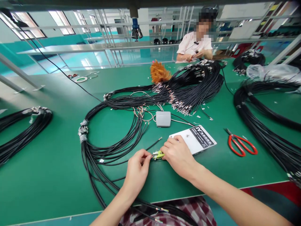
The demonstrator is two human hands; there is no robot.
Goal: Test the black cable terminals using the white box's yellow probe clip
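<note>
Near the front middle of the green table [58,175], my left hand [138,166] pinches the end of a black cable [118,162], thumb and forefinger pressed together. Just right of it, my right hand [177,155] is wrapped round a small yellow-green tool [158,154], whose tip is at the cable end by my left fingertips. Past my right knuckles lies a white plate with a black label [204,137]. A looped bundle of black cables [103,150] spreads to the left, bound with silvery wrapping. One loose cable end [154,143] with bare wires lies just beyond my hands.
Red-handled scissors [242,146] lie right of the plate. A grey box [163,119] sits behind it. More cable bundles lie at left [25,131], right [258,116] and back [199,84], near an orange fluffy object [160,72]. A person [195,47] works across the table.
</note>
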